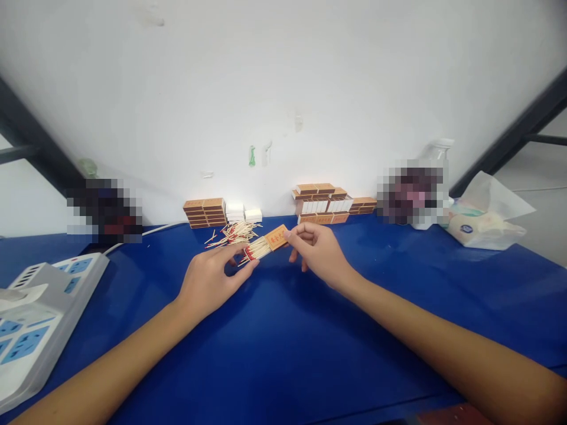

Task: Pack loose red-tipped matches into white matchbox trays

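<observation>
Between my hands is an orange matchbox sleeve (pixel 278 237), with a tray of red-tipped matches (pixel 257 250) sticking out of its left end. My left hand (pixel 215 274) grips the tray's outer end between thumb and fingers. The sleeve's right end is pinched by the thumb and fingers of my right hand (pixel 321 251). Just behind my left hand lies a loose pile of matches (pixel 237 232). How far the tray reaches inside the sleeve is hidden.
Against the wall stand a stack of matchboxes (pixel 204 212), white trays (pixel 234 212) and a larger matchbox stack (pixel 322 203). A tissue pack (pixel 482 227) sits at the right. A white device with blue panels (pixel 48 313) occupies the left of the blue table (pixel 283 354).
</observation>
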A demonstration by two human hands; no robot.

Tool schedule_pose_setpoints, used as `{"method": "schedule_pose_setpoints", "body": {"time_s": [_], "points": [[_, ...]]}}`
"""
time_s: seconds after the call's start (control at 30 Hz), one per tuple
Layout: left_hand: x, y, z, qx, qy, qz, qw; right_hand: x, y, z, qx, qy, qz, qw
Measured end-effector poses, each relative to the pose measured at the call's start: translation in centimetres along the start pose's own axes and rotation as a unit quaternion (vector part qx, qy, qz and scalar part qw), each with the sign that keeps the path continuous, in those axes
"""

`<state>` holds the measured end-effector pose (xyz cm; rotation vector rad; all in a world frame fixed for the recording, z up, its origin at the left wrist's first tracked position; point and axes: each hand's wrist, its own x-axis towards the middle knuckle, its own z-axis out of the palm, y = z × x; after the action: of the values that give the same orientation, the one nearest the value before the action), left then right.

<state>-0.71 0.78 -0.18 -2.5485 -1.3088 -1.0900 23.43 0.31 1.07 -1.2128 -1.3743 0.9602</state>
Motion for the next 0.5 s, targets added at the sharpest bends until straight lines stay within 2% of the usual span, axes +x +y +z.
{"method": "schedule_pose_setpoints", "body": {"time_s": [0.33,0.5], "points": [[0.0,-0.1,0.0,-0.008,0.007,-0.005,1.0,0.4,1.1,0.0,0.034,-0.054,0.021,0.998],[0.1,-0.3,-0.1,-0.025,0.001,0.01,1.0,0.3,1.2,0.1,0.04,-0.071,0.007,0.997]]}}
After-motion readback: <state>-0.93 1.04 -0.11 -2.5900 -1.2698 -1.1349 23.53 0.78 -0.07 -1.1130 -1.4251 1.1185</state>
